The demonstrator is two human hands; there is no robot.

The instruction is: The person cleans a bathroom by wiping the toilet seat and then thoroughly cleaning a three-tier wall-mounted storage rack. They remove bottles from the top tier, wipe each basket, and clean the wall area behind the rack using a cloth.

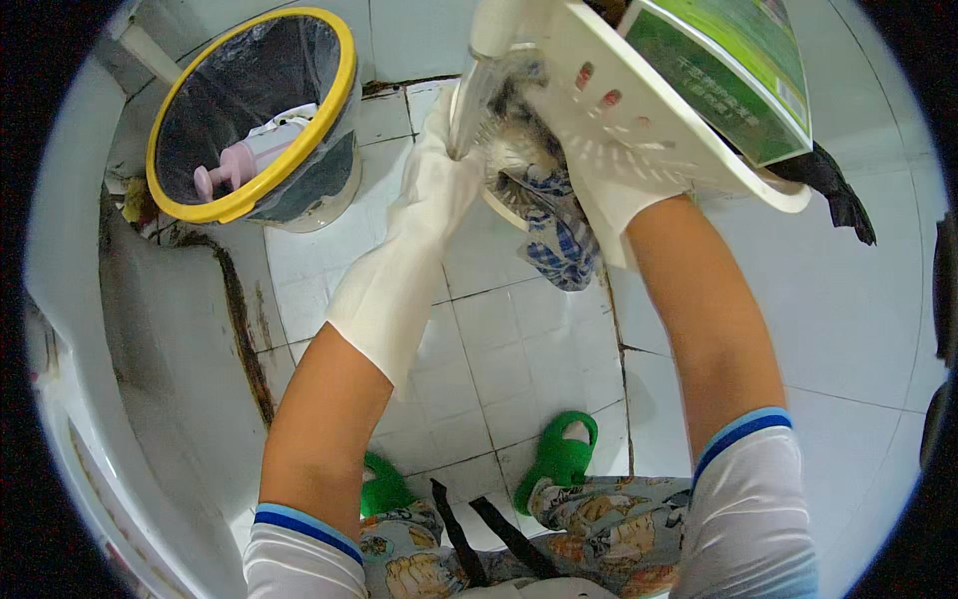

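Observation:
My left hand (449,165), in a long white rubber glove, is at the upper middle beside a pale upright tube or pole (473,82); its fingers are largely hidden, so its hold is unclear. My right hand (599,165), gloved likewise, reaches up under a white perforated plastic basket (673,97), its fingers out of sight. Between the hands is a blurred, dark-stained pale object (516,120) that I cannot identify. From it hangs a wet-looking blue and white checked cloth (557,239).
A yellow-rimmed bin (344,67) with a black liner, holding a pink pump bottle (258,153), stands at upper left. A green box (718,82) and black plastic (834,187) are in the basket. A white curved fixture (75,374) lines the left. Green clogs (557,457) stand on white floor tiles (464,352).

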